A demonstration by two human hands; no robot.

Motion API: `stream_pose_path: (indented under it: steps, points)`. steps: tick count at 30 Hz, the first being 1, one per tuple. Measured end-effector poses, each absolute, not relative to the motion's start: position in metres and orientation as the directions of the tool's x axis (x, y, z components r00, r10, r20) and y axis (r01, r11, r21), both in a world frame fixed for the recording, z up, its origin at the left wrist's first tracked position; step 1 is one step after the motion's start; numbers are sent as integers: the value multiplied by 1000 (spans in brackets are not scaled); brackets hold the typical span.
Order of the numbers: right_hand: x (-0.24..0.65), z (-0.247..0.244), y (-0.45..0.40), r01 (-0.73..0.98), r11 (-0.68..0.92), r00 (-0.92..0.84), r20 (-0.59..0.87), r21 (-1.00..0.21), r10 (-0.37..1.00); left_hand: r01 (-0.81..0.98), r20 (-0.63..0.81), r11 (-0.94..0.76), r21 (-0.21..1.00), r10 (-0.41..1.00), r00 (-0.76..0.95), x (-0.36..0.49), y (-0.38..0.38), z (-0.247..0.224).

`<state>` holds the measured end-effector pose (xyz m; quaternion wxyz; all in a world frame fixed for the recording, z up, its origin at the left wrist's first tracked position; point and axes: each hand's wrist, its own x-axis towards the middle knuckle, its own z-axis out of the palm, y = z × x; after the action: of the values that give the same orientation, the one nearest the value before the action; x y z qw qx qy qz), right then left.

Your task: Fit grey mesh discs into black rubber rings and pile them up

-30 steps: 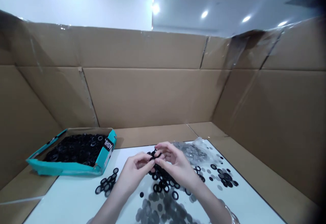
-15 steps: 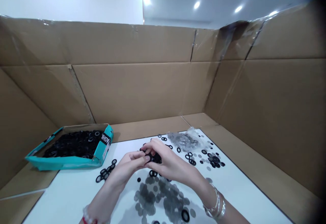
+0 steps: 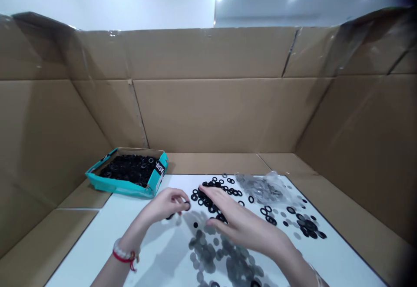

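Observation:
My left hand (image 3: 167,205) is raised a little over the white tabletop, thumb and fingertips pinching a black ring (image 3: 187,206). Partly under that hand, another dark ring shows on the table. To its right, my right hand (image 3: 236,214) has its fingers stretched out flat, with the thumb apart. It hovers over or rests on a pile of black rings (image 3: 202,196); whether it touches them I cannot tell. Rings stick out around its fingertips and thumb. Nearer me, smoky grey see-through discs (image 3: 206,252) lie spread on the table.
A turquoise carton (image 3: 120,187) full of black rings stands at the back left. A clear plastic bag (image 3: 260,187) of grey pieces lies at the back right, with a cluster of black discs (image 3: 309,226) nearby. Tall cardboard walls (image 3: 208,113) enclose the white table (image 3: 156,261).
My hands, together over black rings before, have come apart; the left moved left with a ring and the right flattened over the pile. The camera view has swung left.

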<state>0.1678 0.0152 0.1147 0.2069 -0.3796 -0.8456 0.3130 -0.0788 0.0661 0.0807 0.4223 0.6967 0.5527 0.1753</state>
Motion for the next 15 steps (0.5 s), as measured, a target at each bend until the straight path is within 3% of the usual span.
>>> stream_pose_path:
  steps: [5, 8, 12, 15]
  points:
    - [155, 48, -4, 632, 548, -678, -49, -549, 733, 791, -124, 59, 609, 992, 21, -144, 73, 44]
    - [147, -3, -9, 697, 619, -685, -82, -363, 723, 834, -60, 80, 546, 997, -56, -145, 65, 32]
    - [141, -42, -7, 698, 677, -663, 148, -234, 734, 895, 22, -56, 442, 998, 52, -103, 56, 29]
    - [138, -55, 2, 695, 702, -659, 252, -156, 709, 915, -34, -150, 376, 984, 175, -58, 60, 24]
